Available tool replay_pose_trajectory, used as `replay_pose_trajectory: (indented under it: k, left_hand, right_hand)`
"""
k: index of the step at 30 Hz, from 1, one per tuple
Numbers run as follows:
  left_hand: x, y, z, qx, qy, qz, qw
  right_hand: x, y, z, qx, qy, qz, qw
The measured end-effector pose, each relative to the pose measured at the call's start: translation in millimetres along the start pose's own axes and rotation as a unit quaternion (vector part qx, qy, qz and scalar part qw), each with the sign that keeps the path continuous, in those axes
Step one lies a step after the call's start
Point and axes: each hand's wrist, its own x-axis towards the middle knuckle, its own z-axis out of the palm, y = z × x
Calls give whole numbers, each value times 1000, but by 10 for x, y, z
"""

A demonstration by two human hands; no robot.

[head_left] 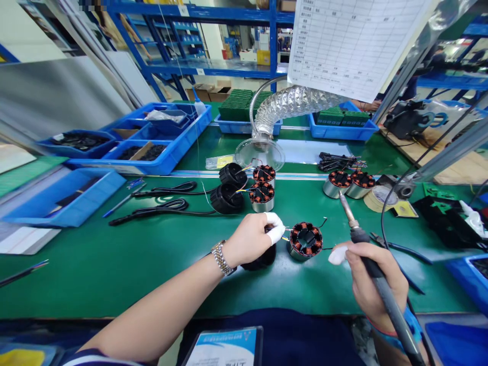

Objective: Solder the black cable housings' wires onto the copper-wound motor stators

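My right hand [377, 277] grips a soldering iron [368, 249], its tip pointing up and away near two motor stators. White covers are on some fingertips of both hands. My left hand [253, 236] is pinched over a black cap [263, 259], on thin coloured wires [285, 238] that show past its fingertips. Just right of these wires stands a motor stator [306, 241] with copper coils in a silver ring. A short dark lead sticks out from its upper right side. The hand hides most of the cap.
Two stators [263, 197] wired to black caps [227, 198] stand farther back. Two more stators [337, 184] are at right, near pliers [400, 249] and a solder roll [381, 197]. A foil extraction duct [293, 104] hangs behind; blue bins [163, 160] stand left.
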Motion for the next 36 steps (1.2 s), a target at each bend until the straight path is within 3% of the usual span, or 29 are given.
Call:
replay_pose_trajectory:
  k: [6,12,17,21,23,26,28,30,33,36]
  left_hand:
    - [7,-8,1,2,0,1,1000]
    - [1,14,8,-10,0,1,1000]
    - [-29,59,35,-65,-35,-3,997]
    - [-74,35,84,-143,-94,-29,985]
    - [-117,-18,107,-216,-164,-25,962]
    - [-211,-145,139,-298,-257,32,919]
    - [-281,-243,169,-299,-245,63,920]
    - [-341,-330,212,-281,-190,71,938]
    - [-393,-412,283,-263,-108,49,957]
    - [-420,-437,320,-269,-81,10,960]
  right_hand:
    - [53,-77,111,-20,-53,-27,998]
    - [110,-84,359,-59,-112,-92,988]
    - [145,-61,489,-72,-163,-160,971]
    - [123,-81,427,-99,-190,-165,963]
    - [92,-112,361,-106,-201,-138,964]
    - [29,-160,270,-113,-205,-96,968]
    - [-15,-176,229,-119,-208,-73,968]
    - [-52,-179,206,-122,-210,-58,968]
    - [-81,-184,194,-120,-200,-60,970]
    - [-87,-197,195,-115,-188,-64,973]
